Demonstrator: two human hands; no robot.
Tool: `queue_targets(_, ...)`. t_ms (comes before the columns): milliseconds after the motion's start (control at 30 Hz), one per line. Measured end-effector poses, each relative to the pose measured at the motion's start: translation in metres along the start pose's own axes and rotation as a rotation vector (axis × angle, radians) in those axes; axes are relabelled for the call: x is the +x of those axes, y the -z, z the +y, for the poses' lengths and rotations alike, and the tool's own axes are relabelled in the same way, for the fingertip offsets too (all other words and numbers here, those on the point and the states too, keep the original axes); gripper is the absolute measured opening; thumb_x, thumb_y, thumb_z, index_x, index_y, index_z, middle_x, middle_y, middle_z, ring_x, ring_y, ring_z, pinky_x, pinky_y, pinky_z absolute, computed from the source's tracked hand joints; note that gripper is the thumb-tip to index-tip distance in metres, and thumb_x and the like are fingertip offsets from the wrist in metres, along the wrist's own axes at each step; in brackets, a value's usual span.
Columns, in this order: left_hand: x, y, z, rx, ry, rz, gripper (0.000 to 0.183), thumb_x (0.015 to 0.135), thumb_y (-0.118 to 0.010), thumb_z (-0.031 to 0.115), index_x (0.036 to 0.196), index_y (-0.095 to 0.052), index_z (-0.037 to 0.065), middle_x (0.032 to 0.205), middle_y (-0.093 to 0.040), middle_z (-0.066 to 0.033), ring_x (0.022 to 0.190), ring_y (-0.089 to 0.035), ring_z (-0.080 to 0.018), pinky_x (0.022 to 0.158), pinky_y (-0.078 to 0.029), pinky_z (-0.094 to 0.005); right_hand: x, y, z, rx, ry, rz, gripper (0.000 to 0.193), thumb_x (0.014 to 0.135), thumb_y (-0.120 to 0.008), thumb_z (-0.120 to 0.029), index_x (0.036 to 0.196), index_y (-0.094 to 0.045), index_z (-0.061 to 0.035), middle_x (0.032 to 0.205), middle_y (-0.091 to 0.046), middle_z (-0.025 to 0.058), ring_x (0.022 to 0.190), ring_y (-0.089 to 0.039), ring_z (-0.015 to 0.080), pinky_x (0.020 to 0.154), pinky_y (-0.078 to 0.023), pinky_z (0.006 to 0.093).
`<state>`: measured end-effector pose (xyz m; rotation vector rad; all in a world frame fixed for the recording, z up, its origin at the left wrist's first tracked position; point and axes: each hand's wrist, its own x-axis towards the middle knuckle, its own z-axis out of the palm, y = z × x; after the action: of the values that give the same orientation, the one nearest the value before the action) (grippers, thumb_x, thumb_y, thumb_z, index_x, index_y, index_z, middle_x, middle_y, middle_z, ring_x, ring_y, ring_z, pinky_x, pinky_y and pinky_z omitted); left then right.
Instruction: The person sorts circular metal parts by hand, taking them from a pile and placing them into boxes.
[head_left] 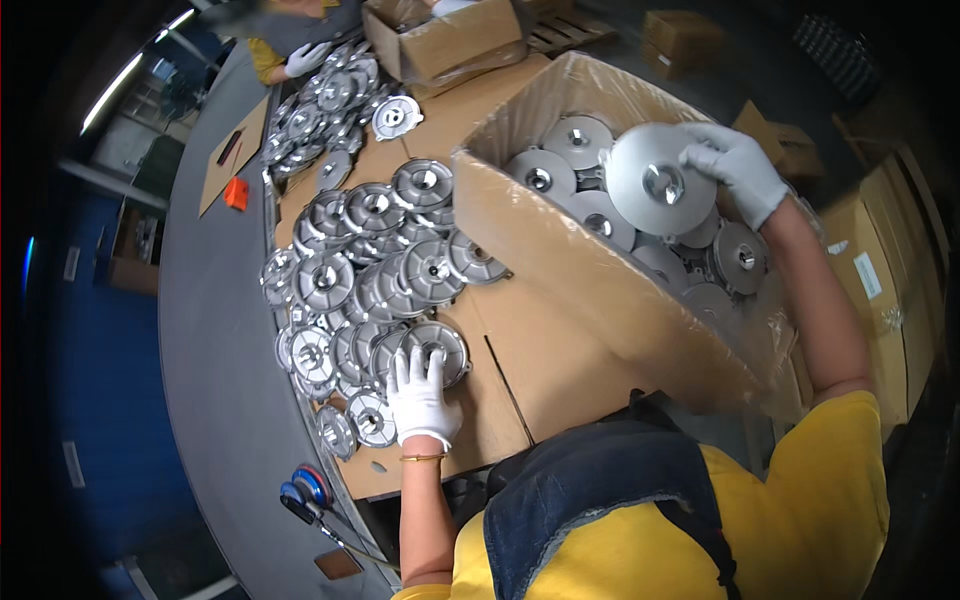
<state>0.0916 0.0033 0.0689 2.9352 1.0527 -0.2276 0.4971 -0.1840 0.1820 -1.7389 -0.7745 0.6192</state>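
Observation:
My right hand (740,170), in a white glove, pinches the rim of a round metal cover (635,200) with a raised centre hub. I hold this cover above an open cardboard box (570,240) lined with clear plastic. Inside the box lie several similar metal covers (540,172), flat faces up. My left hand (422,405), gloved too, rests with fingers stretched out on the near edge of a ribbed metal cover (450,345). That cover belongs to a spread of overlapping covers (375,208) on the cardboard-topped table.
Across the table a co-worker's gloved hand (306,60) touches another heap of covers (335,90), beside a second cardboard box (450,45). A blue sander (310,487) with a hose and an orange block (236,193) lie on the grey surface (215,330) at left.

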Motion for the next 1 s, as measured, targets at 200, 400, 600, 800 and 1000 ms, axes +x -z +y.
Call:
queue_targets(200, 0.019, -0.046, -0.016, 0.031, -0.048, 0.248, 0.051, 0.064, -0.062, 0.004, 0.113, -0.06, 0.017, 0.131, -0.051, -0.0137, 0.129, -0.039, -0.0351, 0.106, -0.027, -0.0532, -0.015, -0.008, 0.064, -0.599, -0.149, -0.521, 0.043, 0.07, -0.067, -0.028, 0.108, -0.067, -0.0067, 0.105, -0.067, 0.0145, 0.095, -0.063, 0.0266, 0.087, -0.047, 0.0328)
queue_targets(400, 0.028, -0.03, -0.013, -0.249, 0.057, 0.307, 0.032, 0.067, -0.069, 0.011, 0.099, -0.063, 0.01, 0.112, -0.062, -0.0151, 0.105, -0.056, -0.036, 0.09, -0.044, -0.0423, -0.002, -0.039, 0.07, -1.196, 0.031, -0.487, 0.037, 0.072, -0.065, -0.021, 0.108, -0.065, -0.0097, 0.094, -0.065, 0.0119, 0.091, -0.061, 0.0319, 0.08, -0.048, 0.0411)
queue_targets(600, 0.016, -0.001, -0.005, -1.758, 0.401, 0.262, 0.037, 0.091, -0.059, 0.021, 0.12, -0.054, -0.001, 0.108, -0.061, -0.0073, 0.095, -0.062, -0.0179, 0.076, -0.054, -0.0323, -0.006, -0.042, 0.056, -1.001, 0.266, -0.156, 0.035, 0.071, -0.067, -0.011, 0.106, -0.066, -0.0095, 0.094, -0.064, 0.0125, 0.09, -0.06, 0.029, 0.08, -0.048, 0.039)
queue_targets(800, 0.003, 0.044, 0.021, -2.387, 0.173, 0.116, 0.053, 0.09, -0.06, 0.025, 0.134, -0.04, 0.003, 0.121, -0.056, -0.0111, 0.102, -0.062, -0.0247, 0.07, -0.059, -0.0384, -0.012, -0.09, -0.029, -0.122, 0.188, -0.212, 0.025, 0.081, -0.063, -0.006, 0.105, -0.067, 0.0009, 0.102, -0.067, 0.009, 0.094, -0.062, 0.014, 0.084, -0.048, 0.0262)
queue_targets(1000, -0.01, 0.071, 0.053, -2.292, 0.069, -0.026, 0.066, 0.084, -0.066, 0.031, 0.135, -0.038, 0.001, 0.122, -0.056, -0.0121, 0.103, -0.06, -0.024, 0.072, -0.056, -0.0341, -0.043, -0.149, -0.061, 0.011, 0.075, -0.722, 0.042, 0.079, -0.066, -0.004, 0.12, -0.057, 0.0019, 0.11, -0.064, 0.0084, 0.102, -0.058, 0.0132, 0.088, -0.047, 0.0291)
